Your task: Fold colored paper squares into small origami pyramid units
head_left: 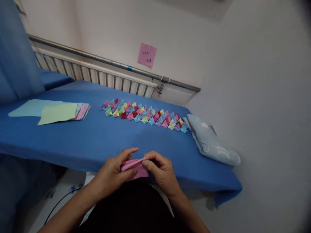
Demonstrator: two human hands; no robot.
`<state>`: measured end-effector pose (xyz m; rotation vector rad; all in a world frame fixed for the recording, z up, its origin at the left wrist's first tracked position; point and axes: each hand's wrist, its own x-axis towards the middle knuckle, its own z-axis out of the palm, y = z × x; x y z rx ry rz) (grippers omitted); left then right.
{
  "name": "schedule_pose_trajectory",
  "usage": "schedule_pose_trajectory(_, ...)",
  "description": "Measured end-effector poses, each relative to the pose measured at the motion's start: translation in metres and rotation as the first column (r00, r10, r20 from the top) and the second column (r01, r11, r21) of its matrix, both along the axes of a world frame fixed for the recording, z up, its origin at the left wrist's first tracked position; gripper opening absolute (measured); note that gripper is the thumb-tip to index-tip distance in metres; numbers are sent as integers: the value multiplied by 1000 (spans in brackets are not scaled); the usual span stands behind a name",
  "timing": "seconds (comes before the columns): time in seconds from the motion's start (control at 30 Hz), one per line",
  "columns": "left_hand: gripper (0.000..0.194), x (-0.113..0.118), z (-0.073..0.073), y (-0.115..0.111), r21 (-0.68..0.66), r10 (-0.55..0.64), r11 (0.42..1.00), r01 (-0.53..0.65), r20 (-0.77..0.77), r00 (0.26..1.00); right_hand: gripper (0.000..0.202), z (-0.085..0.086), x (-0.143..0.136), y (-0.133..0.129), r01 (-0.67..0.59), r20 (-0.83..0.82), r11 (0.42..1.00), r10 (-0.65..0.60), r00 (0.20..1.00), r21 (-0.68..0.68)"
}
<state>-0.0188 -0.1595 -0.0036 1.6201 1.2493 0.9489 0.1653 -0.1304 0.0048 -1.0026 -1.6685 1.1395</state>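
A pink sheet of paper point(139, 169), partly folded, is held between my two hands just off the near edge of the blue-covered bed. My left hand point(114, 170) grips its left side, thumb on the front and the other fingers behind, with the index finger stretched out above. At the upper right corner, the thumb and index finger of my right hand point(161, 170) pinch the fold. Beyond my hands, several rows of small folded paper pieces point(145, 119) in many colours stand close together on the bed.
Stacked coloured paper point(59, 113) lies on the blue sheet point(73, 139) at the left. A folded light-blue blanket point(210, 139) rests at the right end. Behind run a radiator point(92, 74) and a pipe point(102, 60); a pink note point(147, 55) hangs on the wall. A blue curtain point(19, 55) hangs left.
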Motion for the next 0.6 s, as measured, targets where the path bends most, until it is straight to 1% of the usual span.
schedule_pose_trajectory(0.13, 52, 1, 1, 0, 5, 10, 1000, -10, -22, 1000, 12, 2, -1, 0, -12, -17, 1000, 12, 1000, 13)
schedule_pose_trajectory(0.27, 52, 1, 0, 1, 1, 0, 1000, 0, -23, 1000, 18, 2, -1, 0, -1, -18, 999, 1, 1000, 42)
schedule_pose_trajectory(0.43, 53, 1, -1, 1, -9, 1, 1000, -2, -21, 1000, 14, 3, -3, 1, -25, -12, 998, 24, 1000, -58)
schedule_pose_trajectory(0.53, 54, 0, 0, -1, -28, 22, 999, -20, 53, 998, 18, 2, -3, 2, 14, 9, 999, -13, 1000, -50)
schedule_pose_trajectory(0.6, 52, -1, 0, -2, -65, 63, 997, -52, 176, 982, 19, 1, -2, 2, 52, -2, 998, -52, 999, -31)
